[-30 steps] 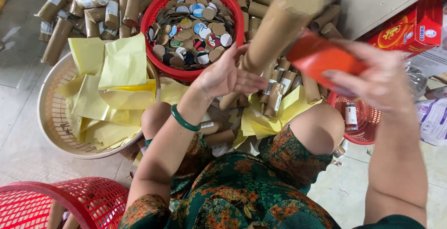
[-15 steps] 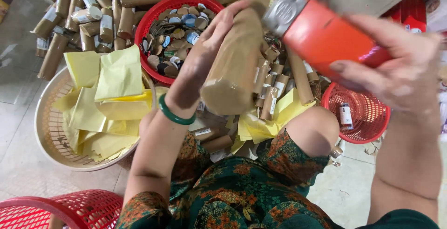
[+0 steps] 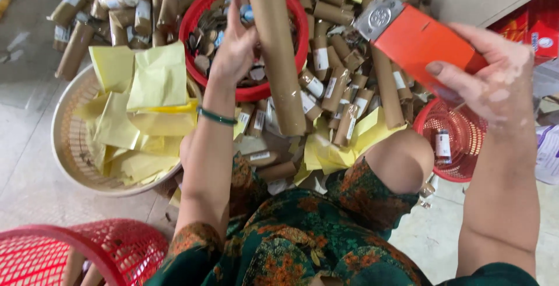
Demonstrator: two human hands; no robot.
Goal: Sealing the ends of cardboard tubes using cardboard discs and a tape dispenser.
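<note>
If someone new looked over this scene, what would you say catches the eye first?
The orange box with a metal end, gripped in the right hand at upper right. Next, the long cardboard tube the left hand holds over the red basket, and the yellow paper sheets in the pale basket on the left.

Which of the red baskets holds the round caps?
The red basket behind the left hand; the right one holds one small tube, the bottom-left one shows none.
</note>
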